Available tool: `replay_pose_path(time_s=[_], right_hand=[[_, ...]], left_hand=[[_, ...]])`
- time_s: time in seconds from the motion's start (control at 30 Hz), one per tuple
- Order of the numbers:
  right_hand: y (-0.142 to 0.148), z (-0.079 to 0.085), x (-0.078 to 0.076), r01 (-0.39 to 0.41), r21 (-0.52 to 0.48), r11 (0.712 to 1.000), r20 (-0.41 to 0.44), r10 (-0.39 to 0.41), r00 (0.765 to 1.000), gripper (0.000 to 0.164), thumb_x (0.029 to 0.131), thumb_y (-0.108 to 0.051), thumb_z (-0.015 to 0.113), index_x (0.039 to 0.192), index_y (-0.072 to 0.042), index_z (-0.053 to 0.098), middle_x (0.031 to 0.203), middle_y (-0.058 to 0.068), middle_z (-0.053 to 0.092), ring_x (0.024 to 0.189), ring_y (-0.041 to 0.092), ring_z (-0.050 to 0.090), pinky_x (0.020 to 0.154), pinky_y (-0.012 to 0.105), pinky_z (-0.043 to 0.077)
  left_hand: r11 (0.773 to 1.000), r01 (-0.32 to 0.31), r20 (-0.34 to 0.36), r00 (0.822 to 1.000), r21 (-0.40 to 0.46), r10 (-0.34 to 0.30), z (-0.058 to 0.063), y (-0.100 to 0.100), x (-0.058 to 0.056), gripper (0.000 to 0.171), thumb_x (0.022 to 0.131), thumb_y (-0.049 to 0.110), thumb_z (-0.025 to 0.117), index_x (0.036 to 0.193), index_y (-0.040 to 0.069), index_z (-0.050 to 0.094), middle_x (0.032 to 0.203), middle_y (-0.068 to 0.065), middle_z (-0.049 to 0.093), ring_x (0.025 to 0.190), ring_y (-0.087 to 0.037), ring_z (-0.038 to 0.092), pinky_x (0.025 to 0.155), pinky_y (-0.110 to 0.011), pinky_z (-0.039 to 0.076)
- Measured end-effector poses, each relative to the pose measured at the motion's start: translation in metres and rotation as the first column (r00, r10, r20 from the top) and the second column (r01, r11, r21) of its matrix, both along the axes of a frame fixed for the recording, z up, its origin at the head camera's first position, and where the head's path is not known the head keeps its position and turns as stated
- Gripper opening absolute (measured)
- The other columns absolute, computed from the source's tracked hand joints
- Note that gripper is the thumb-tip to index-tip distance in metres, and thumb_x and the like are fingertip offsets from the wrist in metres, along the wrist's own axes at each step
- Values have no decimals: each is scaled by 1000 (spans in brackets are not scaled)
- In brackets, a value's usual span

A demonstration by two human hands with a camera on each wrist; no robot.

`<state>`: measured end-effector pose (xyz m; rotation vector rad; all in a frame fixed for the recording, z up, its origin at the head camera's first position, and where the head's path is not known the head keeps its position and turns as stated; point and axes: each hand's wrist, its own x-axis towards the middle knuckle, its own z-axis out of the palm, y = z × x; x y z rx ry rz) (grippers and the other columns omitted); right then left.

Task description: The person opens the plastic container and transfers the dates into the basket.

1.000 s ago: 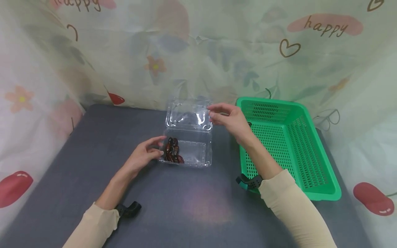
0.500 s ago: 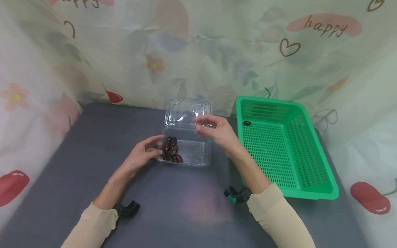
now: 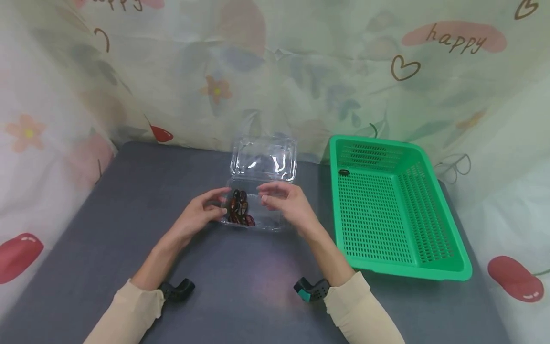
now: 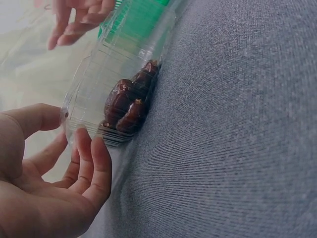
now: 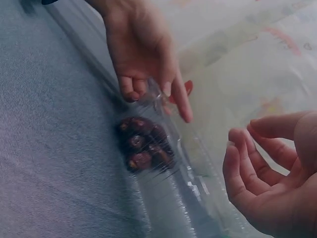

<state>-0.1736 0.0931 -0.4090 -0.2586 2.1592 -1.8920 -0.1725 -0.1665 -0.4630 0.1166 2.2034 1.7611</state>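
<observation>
A clear plastic clamshell box (image 3: pixel 264 217) sits on the grey table with its lid (image 3: pixel 264 160) tipped back. Several dark brown dates (image 3: pixel 239 208) lie together at the box's left end; the left wrist view shows these dates (image 4: pixel 121 101) through its wall. My left hand (image 3: pixel 199 212) holds that end, with fingertips (image 4: pixel 100 144) against the side wall and another at the rim. Over the box's right half hovers my right hand (image 3: pixel 285 203), its fingers loosely bent and nothing between them, as the right wrist view also shows.
To the right stands a green perforated plastic basket (image 3: pixel 406 191), with one dark date (image 3: pixel 343 172) in its far left corner. A printed curtain (image 3: pixel 275 86) hangs behind the table and along both sides. Grey cloth (image 3: pixel 240 286) covers the table.
My right hand has moved left and toward me, from beside the lid near the basket to above the box. The left hand stays at the box's left end.
</observation>
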Motion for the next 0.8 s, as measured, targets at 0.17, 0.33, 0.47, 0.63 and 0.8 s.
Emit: replay_pose_path(time_s=[0.17, 0.33, 0.47, 0.63, 0.8], right_hand=[[-4, -16, -4, -51, 13, 999, 26, 50, 998, 28, 93, -2, 65, 121, 4, 66, 114, 24, 67, 101, 38, 67, 87, 46, 54], [-8, -25, -10, -83, 56, 995, 40, 81, 996, 31, 92, -1, 65, 122, 6, 64, 117, 25, 66, 99, 27, 70, 87, 37, 55], [-13, -29, -14, -106, 134, 985, 41, 101, 994, 29, 91, -3, 67, 120, 3, 67, 116, 19, 69, 99, 23, 69, 84, 33, 54], [-21, -33, -16, -129, 213, 969, 76, 115, 990, 26, 89, 0, 68, 115, -3, 71, 110, 14, 71, 98, 22, 68, 82, 31, 54], [-26, -37, -19, -139, 272, 952, 94, 118, 989, 26, 86, 3, 68, 111, -3, 72, 105, 12, 72, 95, 20, 66, 79, 29, 53]], left_hand=[[1000, -4, 6, 1000, -9, 4, 1, 2, 0, 56, 94, 6, 64, 147, 14, 48, 126, -18, 50, 95, -27, 65, 84, -38, 53], [1000, -13, 10, 1000, -2, 13, -1, 2, 0, 56, 94, 7, 64, 147, 14, 48, 126, -18, 49, 94, -26, 64, 83, -36, 53], [1000, -13, 0, 1000, 25, 13, -3, 2, -1, 56, 93, 6, 64, 147, 13, 48, 127, -19, 49, 96, -27, 64, 81, -32, 53], [999, -11, 2, 1000, 49, 11, -6, 2, -1, 55, 94, 7, 64, 146, 15, 49, 126, -17, 50, 96, -27, 64, 79, -31, 54], [998, -13, 4, 1000, 54, 13, -6, 2, 0, 55, 94, 7, 64, 147, 15, 49, 127, -17, 49, 98, -28, 64, 80, -32, 54]])
